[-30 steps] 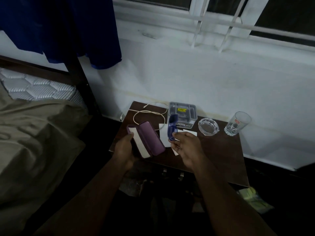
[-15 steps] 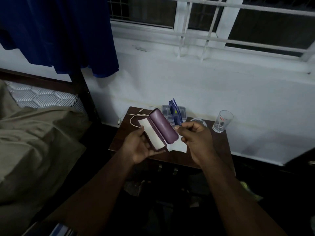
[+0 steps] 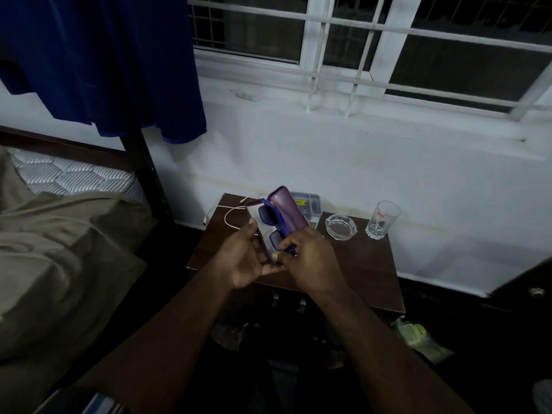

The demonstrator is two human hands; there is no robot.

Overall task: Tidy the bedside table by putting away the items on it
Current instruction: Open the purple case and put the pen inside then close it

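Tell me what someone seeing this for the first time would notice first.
First, the two hands in the middle: the left hand holds an open purple glasses case while the right hand fits blue sunglasses into it, above the dark bedside table. Behind them on the table sit a clear ashtray and a drinking glass to its right.

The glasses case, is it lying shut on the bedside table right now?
No, the purple glasses case is open and held up above the bedside table by the left hand, with the blue sunglasses inside.
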